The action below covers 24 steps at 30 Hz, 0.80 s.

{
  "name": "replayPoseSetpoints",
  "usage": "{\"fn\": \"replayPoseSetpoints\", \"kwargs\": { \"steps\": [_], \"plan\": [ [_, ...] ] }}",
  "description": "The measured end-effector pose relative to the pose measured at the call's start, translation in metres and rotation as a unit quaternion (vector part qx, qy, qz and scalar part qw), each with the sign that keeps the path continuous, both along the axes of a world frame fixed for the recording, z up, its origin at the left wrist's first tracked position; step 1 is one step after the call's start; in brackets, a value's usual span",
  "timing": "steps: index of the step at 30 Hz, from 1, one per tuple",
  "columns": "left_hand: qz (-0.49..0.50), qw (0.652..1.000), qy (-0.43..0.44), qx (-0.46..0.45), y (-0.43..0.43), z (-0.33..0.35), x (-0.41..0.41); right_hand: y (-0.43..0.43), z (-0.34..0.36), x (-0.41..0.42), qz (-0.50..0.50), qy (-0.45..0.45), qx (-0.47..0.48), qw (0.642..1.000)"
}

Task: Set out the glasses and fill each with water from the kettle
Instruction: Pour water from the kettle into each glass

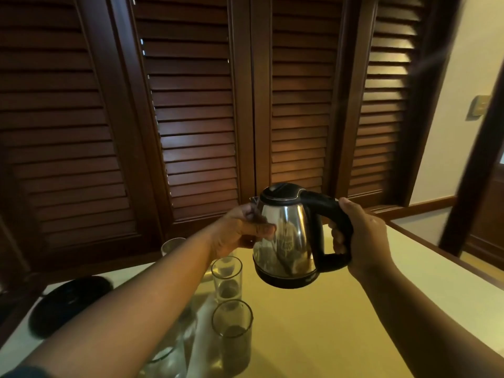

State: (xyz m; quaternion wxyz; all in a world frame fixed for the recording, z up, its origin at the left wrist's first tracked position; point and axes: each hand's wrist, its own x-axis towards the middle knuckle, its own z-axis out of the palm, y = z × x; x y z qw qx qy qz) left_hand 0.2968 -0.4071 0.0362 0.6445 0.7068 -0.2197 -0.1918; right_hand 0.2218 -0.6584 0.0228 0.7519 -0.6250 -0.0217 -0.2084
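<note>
A person's right hand [365,236] is gripping the kettle [286,233] by its handle, fingers [338,241] curled round it; the left hand [237,230] is clasping its steel side, above the glasses [227,276].

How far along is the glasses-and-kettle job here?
Done: several glasses stand on the table. In hand: the right hand grips the kettle by its handle, the left hand holds its body, clear of the black base, roughly upright, no stream visible. Left: pouring into each glass; fill levels unclear.
</note>
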Motion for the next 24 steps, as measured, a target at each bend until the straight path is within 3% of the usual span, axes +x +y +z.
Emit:
{"fn": "replayPoseSetpoints", "kwargs": {
  "steps": [6,12,16,24],
  "plan": [
    [0.082,0.996,-0.007,-0.024,-0.015,0.005,-0.014,-0.016,0.006,0.003,0.019,-0.054,-0.086,0.995],
    [0.129,0.991,-0.034,-0.005,-0.021,0.011,-0.024,-0.016,0.007,0.014,-0.048,-0.102,-0.146,0.983],
    [0.154,0.987,-0.050,-0.007,-0.024,0.009,-0.029,-0.018,0.010,0.023,-0.061,-0.071,-0.183,0.979],
    [0.153,0.985,-0.058,-0.049,-0.025,0.009,-0.032,-0.023,0.022,0.026,-0.035,-0.044,-0.136,0.989]
  ]
}}
